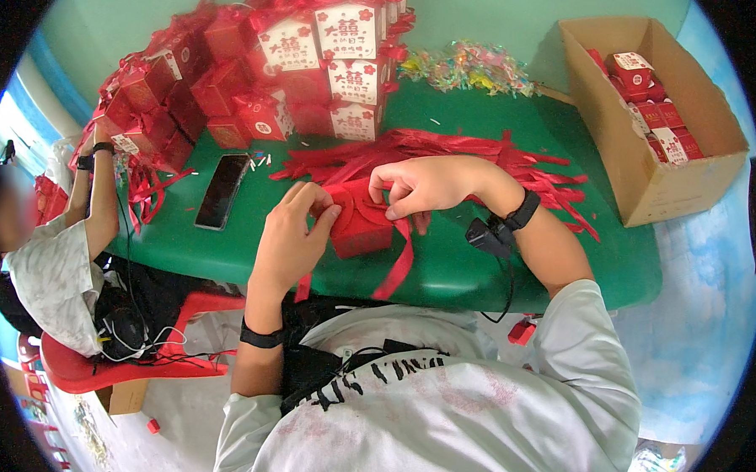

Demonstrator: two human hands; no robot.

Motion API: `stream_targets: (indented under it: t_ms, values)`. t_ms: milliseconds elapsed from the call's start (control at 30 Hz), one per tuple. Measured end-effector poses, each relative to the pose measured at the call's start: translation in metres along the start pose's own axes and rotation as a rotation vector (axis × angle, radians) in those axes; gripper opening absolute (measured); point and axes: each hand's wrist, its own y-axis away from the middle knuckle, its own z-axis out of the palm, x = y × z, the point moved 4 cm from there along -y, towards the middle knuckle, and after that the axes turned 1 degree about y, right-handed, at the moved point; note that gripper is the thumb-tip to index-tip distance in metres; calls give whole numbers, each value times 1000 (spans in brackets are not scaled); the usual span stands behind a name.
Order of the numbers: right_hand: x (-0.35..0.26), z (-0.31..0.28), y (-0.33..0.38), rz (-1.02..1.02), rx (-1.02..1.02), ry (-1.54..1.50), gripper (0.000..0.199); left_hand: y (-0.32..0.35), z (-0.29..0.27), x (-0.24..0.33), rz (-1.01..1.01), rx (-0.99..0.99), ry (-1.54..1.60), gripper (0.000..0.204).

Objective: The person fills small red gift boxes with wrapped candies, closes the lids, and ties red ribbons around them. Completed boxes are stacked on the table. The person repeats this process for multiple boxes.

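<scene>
A single view comes from a fisheye camera worn on the person's head, looking steeply down and forward over the chest. It sits close: the white shirt fills the lower edge and both forearms rise from there toward the middle. The green table [447, 267] crosses the centre, its straight edge bending with the lens. Farther off, the stack of red gift boxes [303, 62] lies at the top, a cardboard carton [646, 190] at the right, a seated co-worker [55, 267] at the left rim.
</scene>
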Motion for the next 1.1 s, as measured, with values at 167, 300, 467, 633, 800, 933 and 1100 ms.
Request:
stream_targets:
  t_ms: [167, 300, 467, 633, 800, 933, 1100]
  values:
    - [2, -3, -1, -146, 66, 224, 26, 2, -2, -9, -200, -50, 107, 17]
    - [-6, -2, 3, -117, 73, 278, 30, 1, -4, -1, -200, -73, 93, 19]
    - [-5, -6, 9, -164, 116, 432, 26, 5, -4, -7, -83, -43, 82, 20]
    - [2, -9, 10, -143, 95, 476, 27, 3, -5, 4, -17, -49, 47, 26]
    - [3, -11, 15, -72, 149, 546, 29, 5, -5, -1, 11, -38, 9, 26]
    - [1, -5, 13, -180, 319, 655, 31, 4, -5, 10, 176, 36, -176, 14]
    - [-22, 10, 13, -225, 573, 775, 26, -1, 3, 12, 110, 90, -190, 5]
